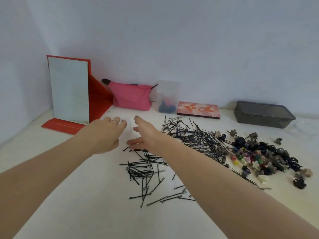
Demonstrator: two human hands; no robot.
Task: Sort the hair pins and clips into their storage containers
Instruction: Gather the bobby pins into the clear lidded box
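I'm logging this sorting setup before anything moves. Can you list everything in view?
Folding mirror in red case: one, upright, far left.
Pink fabric pouch: one, by the wall.
Clear plastic cup: one, dark and pink items inside, right of pouch.
Flat floral-print box: one, pink-orange, lying flat.
Dark grey lidded plastic box: one, far right.
Black bobby pins: many, scattered centre.
Small claw clips: many, mixed colours, right pile.
White table: one.
Left hand: open, above table.
Right hand: open, by the pins.
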